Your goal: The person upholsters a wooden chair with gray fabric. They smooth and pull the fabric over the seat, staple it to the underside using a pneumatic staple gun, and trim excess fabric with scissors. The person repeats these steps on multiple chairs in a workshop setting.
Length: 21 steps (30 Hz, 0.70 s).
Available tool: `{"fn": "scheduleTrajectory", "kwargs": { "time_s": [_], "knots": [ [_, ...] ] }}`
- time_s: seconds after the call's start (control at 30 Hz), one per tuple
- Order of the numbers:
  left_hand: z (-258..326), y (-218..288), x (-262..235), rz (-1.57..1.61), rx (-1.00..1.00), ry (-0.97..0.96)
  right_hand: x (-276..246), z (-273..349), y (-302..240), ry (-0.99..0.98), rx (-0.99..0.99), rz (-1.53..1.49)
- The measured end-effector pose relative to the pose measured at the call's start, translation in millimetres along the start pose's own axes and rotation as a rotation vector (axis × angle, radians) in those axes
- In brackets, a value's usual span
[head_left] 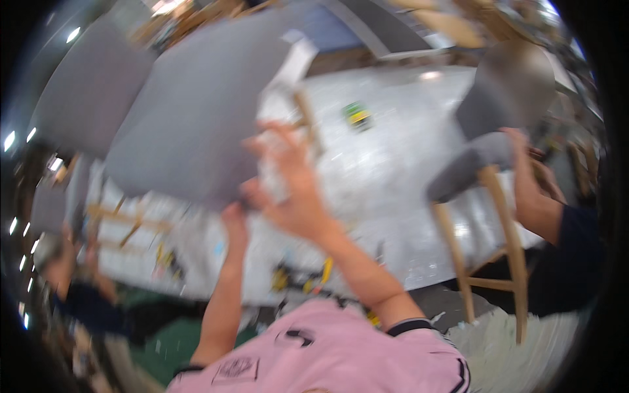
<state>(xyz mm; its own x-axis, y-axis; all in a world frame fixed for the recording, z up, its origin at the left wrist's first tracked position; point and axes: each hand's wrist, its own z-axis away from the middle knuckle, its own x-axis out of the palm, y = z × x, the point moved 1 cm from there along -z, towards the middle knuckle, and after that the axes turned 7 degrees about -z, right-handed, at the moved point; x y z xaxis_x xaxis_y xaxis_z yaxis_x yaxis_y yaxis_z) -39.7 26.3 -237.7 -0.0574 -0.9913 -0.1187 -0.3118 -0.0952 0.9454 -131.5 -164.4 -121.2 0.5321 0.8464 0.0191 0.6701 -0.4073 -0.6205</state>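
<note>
A grey upholstered chair [190,111] with wooden legs is tilted up in front of me, its padded face filling the upper left. At its lower corner is my left hand [235,221], gripping the padded edge; most of its fingers are hidden. My right hand [288,190] is beside the chair's right edge with fingers spread and curved, blurred by motion. Behind those fingers runs a crumpled white sheet or lining [275,108] along the chair's edge. I cannot tell whether the fingertips touch the fabric.
A plastic-covered worktable [393,157] bears a green-and-yellow box [357,116] and yellow-black power tools [301,275]. At right a co-worker's hand [524,177] touches another grey chair [468,170]. Another person [85,295] works at left, near more chairs.
</note>
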Motion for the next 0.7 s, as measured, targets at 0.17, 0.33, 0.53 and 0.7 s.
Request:
{"fn": "scheduleTrajectory", "kwargs": {
  "time_s": [0.17,0.33,0.53,0.7],
  "knots": [
    [-12.5,-41.4,-4.7,0.034,0.107,0.009,22.6,-110.8,31.1,0.049,-0.105,-0.038],
    [-18.5,-85.2,0.9,0.136,0.075,0.031,38.7,-165.1,62.7,-0.151,-0.1,0.147],
    [-11.5,-94.6,19.4,0.231,0.144,0.066,59.1,-125.2,8.6,-0.289,-0.251,0.085],
    [-5.2,-61.9,26.2,0.261,0.116,-0.028,80.1,-96.5,-31.8,-0.339,-0.275,0.054]
  ]
}}
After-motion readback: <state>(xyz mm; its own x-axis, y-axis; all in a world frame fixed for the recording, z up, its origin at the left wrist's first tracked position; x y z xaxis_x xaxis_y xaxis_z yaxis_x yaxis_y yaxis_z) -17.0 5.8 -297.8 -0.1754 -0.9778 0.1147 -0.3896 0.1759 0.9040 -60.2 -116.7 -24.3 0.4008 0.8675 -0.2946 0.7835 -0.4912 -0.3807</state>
